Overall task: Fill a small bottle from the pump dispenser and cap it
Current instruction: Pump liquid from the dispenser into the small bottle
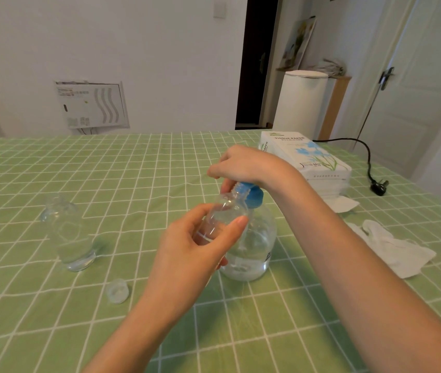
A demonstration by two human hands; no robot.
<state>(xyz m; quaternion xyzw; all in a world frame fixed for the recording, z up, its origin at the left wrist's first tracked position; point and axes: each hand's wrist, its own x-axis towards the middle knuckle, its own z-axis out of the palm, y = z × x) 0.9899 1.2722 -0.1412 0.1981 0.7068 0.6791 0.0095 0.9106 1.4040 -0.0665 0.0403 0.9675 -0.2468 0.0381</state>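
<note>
My left hand [195, 246] grips a small clear bottle [223, 215], tilted with its open neck up under the blue pump head [251, 196]. The pump dispenser [254, 246] is a round clear bottle, partly filled with clear liquid, standing on the table behind my left hand. My right hand [243, 165] rests on top of the blue pump head with its fingers curled down over it. A small clear cap [117, 291] lies loose on the tablecloth near the front left.
A second clear bottle [68, 232] with a little liquid stands at the left. A tissue pack [308, 162] and crumpled white tissues [394, 249] lie at the right. A black plug and cable [378, 187] lie at the far right of the green checked tablecloth [52, 319].
</note>
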